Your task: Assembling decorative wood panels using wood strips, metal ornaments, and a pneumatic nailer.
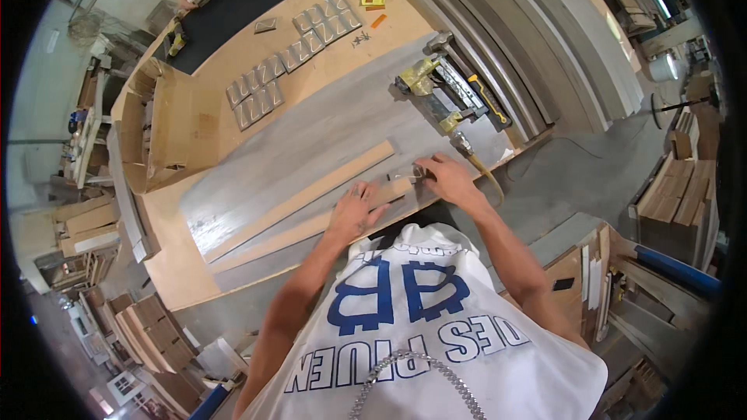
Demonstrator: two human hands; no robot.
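My left hand [356, 208] lies with its fingers spread on a long tan wood strip [299, 232] near the front edge of the bench. At that strip's right end, the fingers of my right hand [450, 179] are drawn together around something small; what they hold I cannot make out. Just beyond lies a second tan strip [334, 177], slanting so the two come closer at the left. Both rest on a glossy grey panel [311, 113]. Right of my hands is a yellow nail gun [420, 78] with an air hose [484, 167].
A hammer [440, 41] and a yellow-black hand tool [490, 101] lie beside stacked grey boards [537, 39]. Several small grey plates [257, 85] sit in rows near an open cardboard box [183, 128]. At the far left, another person's hand [187, 1] is near a yellow drill [177, 37].
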